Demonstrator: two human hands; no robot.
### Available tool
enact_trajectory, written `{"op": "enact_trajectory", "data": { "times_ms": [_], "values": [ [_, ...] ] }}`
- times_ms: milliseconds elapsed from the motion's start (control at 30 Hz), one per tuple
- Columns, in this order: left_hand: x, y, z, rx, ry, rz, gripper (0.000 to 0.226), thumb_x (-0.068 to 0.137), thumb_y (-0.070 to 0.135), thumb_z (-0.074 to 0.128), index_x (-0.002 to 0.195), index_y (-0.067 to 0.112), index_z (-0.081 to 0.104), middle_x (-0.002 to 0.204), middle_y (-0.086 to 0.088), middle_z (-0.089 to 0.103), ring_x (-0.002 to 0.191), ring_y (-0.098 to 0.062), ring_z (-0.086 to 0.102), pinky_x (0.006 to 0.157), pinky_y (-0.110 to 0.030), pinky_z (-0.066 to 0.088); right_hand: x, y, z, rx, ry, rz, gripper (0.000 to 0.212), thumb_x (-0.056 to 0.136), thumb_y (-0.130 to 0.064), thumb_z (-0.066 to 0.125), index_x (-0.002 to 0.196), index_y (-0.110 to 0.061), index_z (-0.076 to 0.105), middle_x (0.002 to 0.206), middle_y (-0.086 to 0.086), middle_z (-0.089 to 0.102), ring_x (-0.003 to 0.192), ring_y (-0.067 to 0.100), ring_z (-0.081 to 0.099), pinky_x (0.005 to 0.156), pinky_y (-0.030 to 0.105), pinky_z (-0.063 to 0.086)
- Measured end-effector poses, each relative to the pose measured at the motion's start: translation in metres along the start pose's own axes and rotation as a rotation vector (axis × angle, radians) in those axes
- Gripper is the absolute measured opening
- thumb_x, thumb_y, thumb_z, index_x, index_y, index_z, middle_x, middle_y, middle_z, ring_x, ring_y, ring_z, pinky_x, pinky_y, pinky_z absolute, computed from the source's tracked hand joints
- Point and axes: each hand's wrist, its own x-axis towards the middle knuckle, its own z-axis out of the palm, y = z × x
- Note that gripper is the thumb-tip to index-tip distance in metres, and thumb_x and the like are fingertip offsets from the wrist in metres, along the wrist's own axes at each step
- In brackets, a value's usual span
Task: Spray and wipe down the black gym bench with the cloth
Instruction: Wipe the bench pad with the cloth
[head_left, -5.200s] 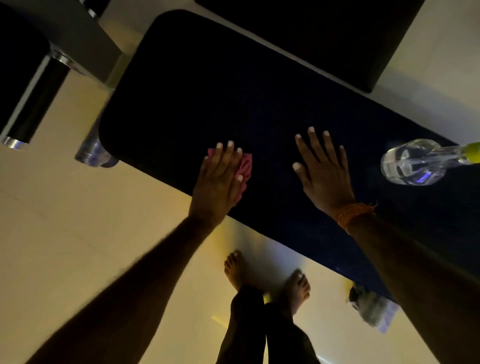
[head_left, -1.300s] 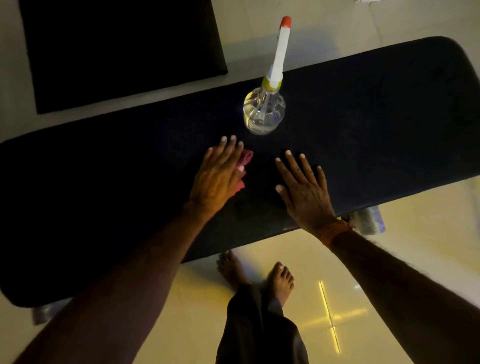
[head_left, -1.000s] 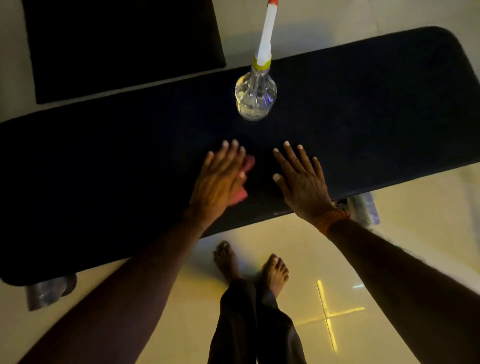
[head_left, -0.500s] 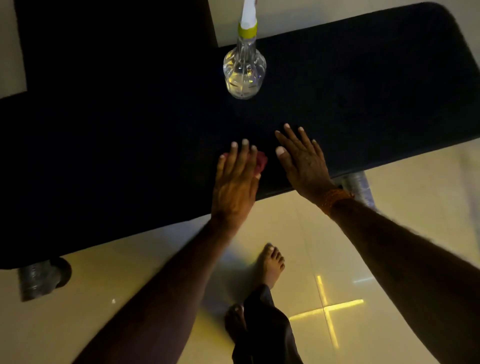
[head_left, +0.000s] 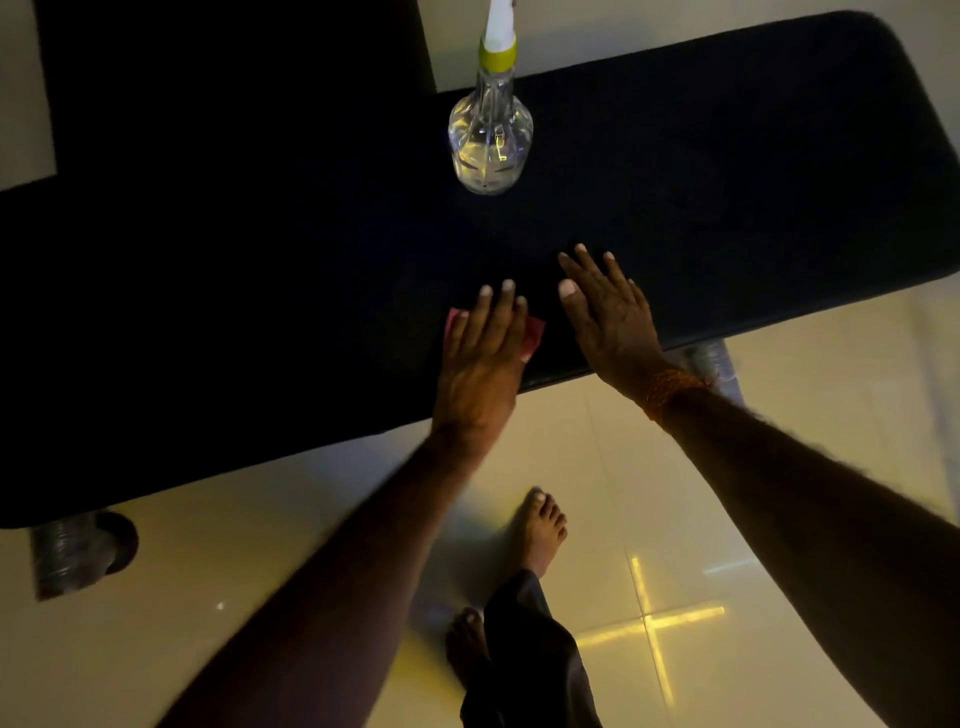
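Note:
The black gym bench (head_left: 260, 312) runs across the view from left to right. My left hand (head_left: 483, 364) lies flat on a small pink cloth (head_left: 534, 335) near the bench's front edge; only the cloth's corners show beside my fingers. Just to the right, my right hand (head_left: 608, 317) rests flat on the pad with fingers spread and nothing in it. An orange band circles that wrist. A clear spray bottle (head_left: 491, 140) with a yellow collar and white nozzle stands upright on the bench beyond both hands.
Another black pad (head_left: 234, 62) lies behind the bench at the upper left. Metal bench legs show at the lower left (head_left: 72, 556) and under the right side (head_left: 709, 364). My bare feet (head_left: 540, 530) stand on the pale tiled floor below the front edge.
My left hand and the cloth have slid right along the bench and drawn back toward its front edge. My feet have shifted. The right hand stays flat beside it.

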Motion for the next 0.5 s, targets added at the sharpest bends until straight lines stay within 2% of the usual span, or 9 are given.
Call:
{"op": "enact_trajectory", "data": {
  "times_ms": [67,167,200,267,367,433,500],
  "values": [
    [0.016,-0.03,-0.004,0.027,0.001,-0.029,0.059,0.105,0.024,0.042,0.16,0.011,0.024,0.168,-0.011,0.019,0.156,-0.026,0.016,0.126,-0.044,0.02,0.003,0.001,-0.002,-0.016,-0.015,0.001,0.053,0.111,-0.045,0.026,0.162,-0.029,0.025,0.172,-0.007,0.014,0.16,0.019,0.001,0.13,0.044,0.001],
    [0.046,-0.066,-0.015,-0.019,-0.019,-0.245,0.064,0.107,0.033,0.039,0.161,0.008,0.017,0.169,-0.014,0.01,0.157,-0.03,0.006,0.128,-0.045,0.012,0.007,0.002,0.0,-0.038,-0.021,-0.007,0.054,0.111,-0.046,0.024,0.163,-0.029,0.022,0.173,-0.007,0.01,0.16,0.02,-0.002,0.13,0.048,-0.001],
    [0.048,-0.064,-0.016,-0.035,-0.027,-0.261,0.062,0.108,0.035,0.036,0.161,0.008,0.018,0.17,-0.013,0.01,0.157,-0.03,0.005,0.128,-0.046,0.01,0.008,0.003,0.002,-0.043,-0.013,-0.008,0.055,0.111,-0.045,0.024,0.163,-0.029,0.021,0.173,-0.006,0.01,0.16,0.02,-0.003,0.13,0.049,-0.001],
    [0.037,-0.044,-0.016,-0.084,-0.04,-0.181,0.056,0.109,0.032,0.031,0.16,0.01,0.024,0.169,-0.01,0.015,0.157,-0.028,0.007,0.127,-0.046,0.009,0.012,0.002,0.004,-0.05,0.006,0.005,0.055,0.111,-0.046,0.023,0.163,-0.029,0.021,0.173,-0.007,0.01,0.16,0.021,-0.003,0.129,0.051,-0.001],
    [0.02,-0.036,-0.013,-0.112,-0.048,-0.027,0.054,0.107,0.027,0.038,0.158,0.01,0.032,0.167,-0.007,0.024,0.156,-0.025,0.017,0.126,-0.046,0.018,0.019,-0.002,0.006,-0.069,0.018,0.033,0.056,0.11,-0.048,0.023,0.163,-0.032,0.019,0.173,-0.008,0.007,0.16,0.02,-0.005,0.128,0.054,-0.003],
    [0.043,-0.053,-0.012,-0.091,-0.037,-0.037,0.054,0.107,0.027,0.039,0.158,0.01,0.031,0.167,-0.008,0.023,0.156,-0.024,0.017,0.126,-0.045,0.017,0.027,-0.002,0.005,-0.091,0.013,0.029,0.057,0.11,-0.05,0.021,0.164,-0.033,0.017,0.173,-0.008,0.005,0.16,0.021,-0.006,0.128,0.056,-0.004],
    [0.078,-0.07,-0.011,-0.054,-0.03,-0.18,0.054,0.11,0.031,0.03,0.16,0.011,0.024,0.169,-0.01,0.016,0.157,-0.025,0.01,0.128,-0.044,0.011,0.034,-0.001,0.004,-0.116,-0.003,0.015,0.06,0.108,-0.054,0.017,0.164,-0.033,0.014,0.173,-0.007,0.002,0.16,0.022,-0.008,0.127,0.058,-0.007]
  ]
}}
